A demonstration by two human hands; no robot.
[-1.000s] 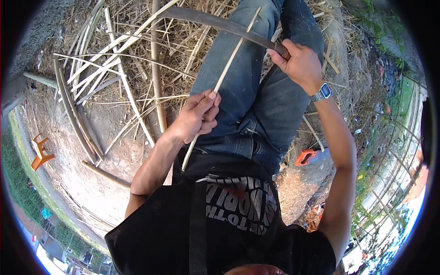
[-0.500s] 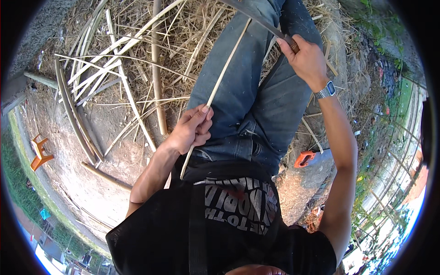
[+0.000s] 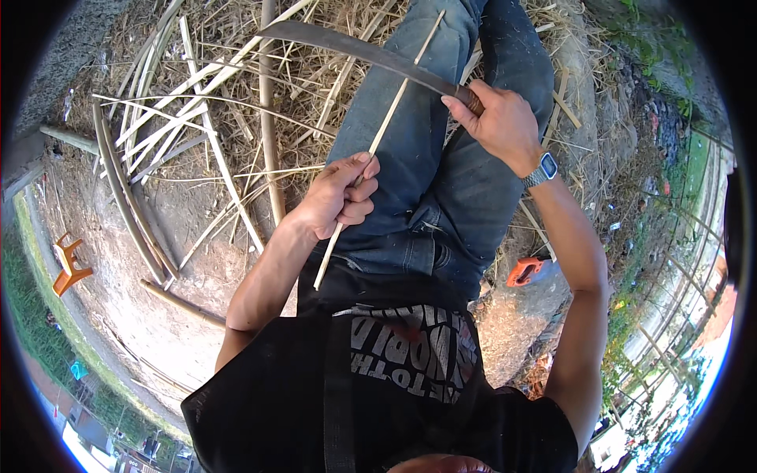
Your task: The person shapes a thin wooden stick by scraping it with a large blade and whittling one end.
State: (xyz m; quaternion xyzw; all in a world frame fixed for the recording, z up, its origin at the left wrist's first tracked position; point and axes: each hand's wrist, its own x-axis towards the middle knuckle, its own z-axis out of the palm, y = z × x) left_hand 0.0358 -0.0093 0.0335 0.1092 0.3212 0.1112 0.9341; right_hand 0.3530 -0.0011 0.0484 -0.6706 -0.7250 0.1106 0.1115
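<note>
My left hand (image 3: 344,195) is closed around a thin pale strip (image 3: 385,122) that looks like split bamboo. The strip runs up along my jeans-covered thigh, and its lower end sticks out below my fist. My right hand (image 3: 505,126) grips the handle of a machete (image 3: 359,49). Its long, dark, slightly curved blade points to the left and crosses over the strip, partway between my left hand and the strip's far tip. Whether the blade's edge touches the strip, I cannot tell.
Several pale split strips (image 3: 210,134) lie crossed on straw-littered ground at left, beside a long pole (image 3: 270,142) and curved brown pieces (image 3: 118,185). An orange-handled saw (image 3: 524,272) rests by my right hip. A small orange stool (image 3: 69,266) is at far left.
The machete has come down toward me, its blade crossing the strip lower than before. My left hand has shifted slightly up and right with the strip.
</note>
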